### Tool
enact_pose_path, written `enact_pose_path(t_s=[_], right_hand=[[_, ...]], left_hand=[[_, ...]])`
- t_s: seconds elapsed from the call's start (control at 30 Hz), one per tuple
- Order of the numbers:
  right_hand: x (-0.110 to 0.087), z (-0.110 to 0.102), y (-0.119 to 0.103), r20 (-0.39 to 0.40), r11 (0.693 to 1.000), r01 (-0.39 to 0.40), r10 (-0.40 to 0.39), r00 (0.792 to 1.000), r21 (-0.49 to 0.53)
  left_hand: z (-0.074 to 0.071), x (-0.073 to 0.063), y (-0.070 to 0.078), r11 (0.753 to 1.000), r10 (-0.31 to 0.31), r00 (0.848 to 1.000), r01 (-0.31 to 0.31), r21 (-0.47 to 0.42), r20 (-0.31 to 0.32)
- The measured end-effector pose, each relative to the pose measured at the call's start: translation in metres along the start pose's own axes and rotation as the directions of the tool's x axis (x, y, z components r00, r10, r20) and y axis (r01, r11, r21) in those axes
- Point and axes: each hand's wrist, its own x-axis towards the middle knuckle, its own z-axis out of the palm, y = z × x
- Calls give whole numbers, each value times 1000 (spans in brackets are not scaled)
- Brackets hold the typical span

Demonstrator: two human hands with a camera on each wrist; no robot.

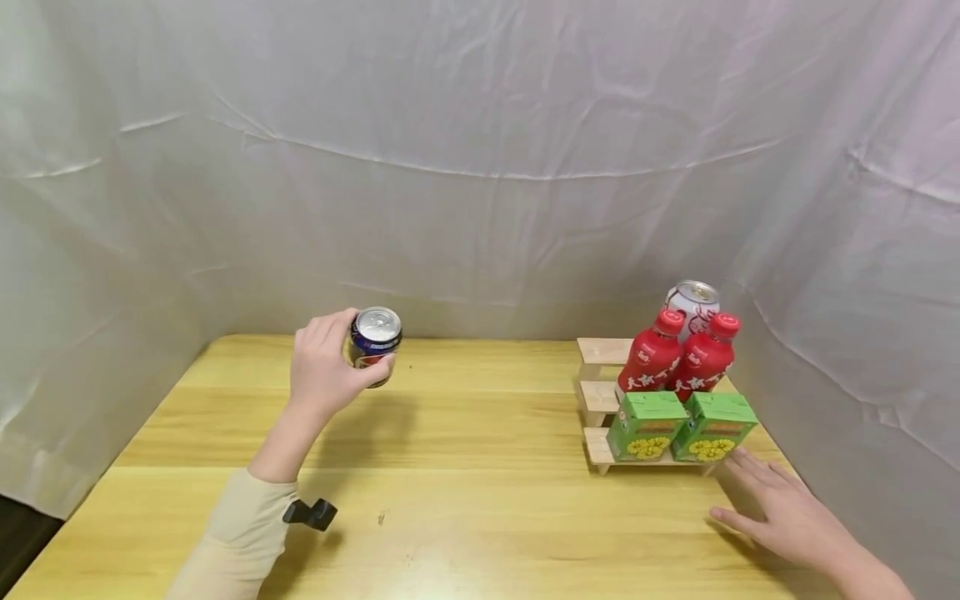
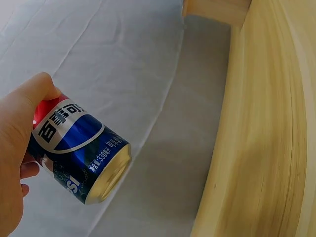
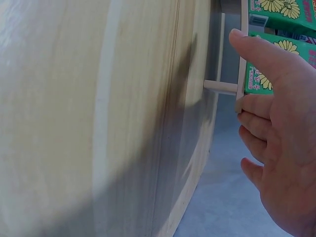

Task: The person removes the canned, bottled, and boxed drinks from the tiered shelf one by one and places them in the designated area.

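My left hand (image 1: 326, 367) grips a dark blue Pepsi can (image 1: 377, 333) above the left part of the table, thumb on one side and fingers on the other. In the left wrist view the can (image 2: 81, 143) is tilted, with its gold-coloured end showing. My right hand (image 1: 787, 508) is at the front right corner of a small stepped wooden rack (image 1: 600, 397), fingers extended. In the right wrist view the right hand (image 3: 291, 133) has its fingertips by the rack's edge, beside a green drink carton (image 3: 261, 81); whether they touch it I cannot tell.
Two green cartons (image 1: 648, 425) stand on the rack's lowest step, two red bottles (image 1: 651, 354) behind them. A white Coca-Cola can (image 1: 688, 304) is at the top. Pale cloth (image 1: 480, 167) hangs around the wooden table (image 1: 480, 517).
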Motion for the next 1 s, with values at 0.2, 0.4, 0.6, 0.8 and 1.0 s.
enact_pose_path(t_s=[0.2,0.4,0.6,0.8,1.0], right_hand=[[-2,2,1,-1,1000,5,-5,1000,-9],[-3,4,0,3,1000,-1,1,1000,-6],[-2,6,-1,10,1000,-11,11,1000,0],[0,5,-1,0,1000,2,-2,1000,-13],[0,3,0,-15,1000,10,-10,1000,-23]], left_hand=[[-6,-9,-17,996,-87,996,87,-6,30],[-5,-14,-35,991,-132,989,132,6,65],[0,-21,-50,983,-182,977,181,24,107],[6,-27,-63,971,-241,957,236,50,159],[9,-30,-71,950,-311,920,302,77,237]])
